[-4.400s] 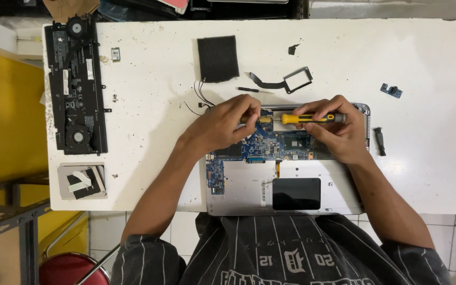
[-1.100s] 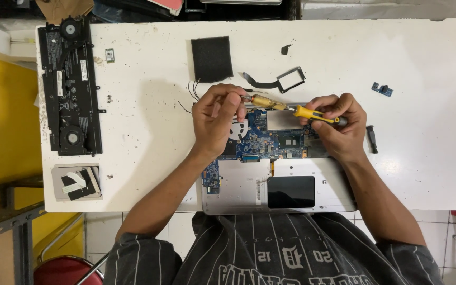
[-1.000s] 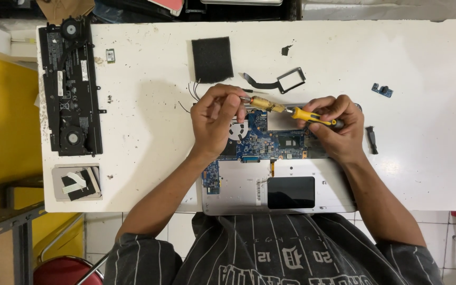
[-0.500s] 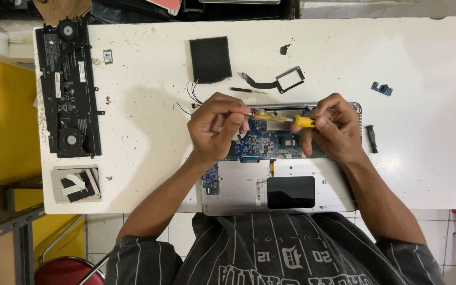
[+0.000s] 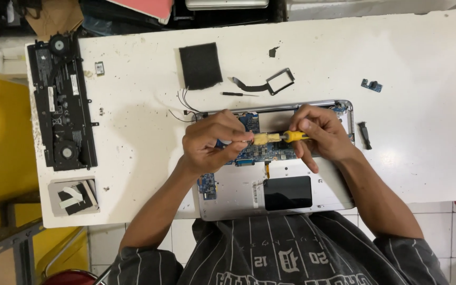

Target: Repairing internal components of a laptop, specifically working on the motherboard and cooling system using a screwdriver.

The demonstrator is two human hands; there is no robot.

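A scuffed white worktable (image 5: 407,158) fills the view from above, with a yellow wall and a metal frame at its left edge and tiled floor at the near side. Near the middle lies an opened silver laptop base with its blue circuit board exposed (image 5: 278,182), a black trackpad panel toward the near edge. The right hand (image 5: 320,132) has its fingers closed round the yellow plastic handle of a small screwdriver (image 5: 282,137), which lies almost level and points left across the board. The left hand (image 5: 212,143) pinches together at the tool's tip, thumb and fingertips closed over it; whether a screw sits between them is hidden. Judging by this, the work wants a square seat of the tip, light steady pressure, and the left fingers kept close so nothing small drops into the board. Far left lies a long black inner panel with two round fans (image 5: 62,100), with a grey square part (image 5: 74,196) nearer. Toward the far edge sit a black foam square (image 5: 200,65) and a black ribbon cable with a frame (image 5: 270,83).
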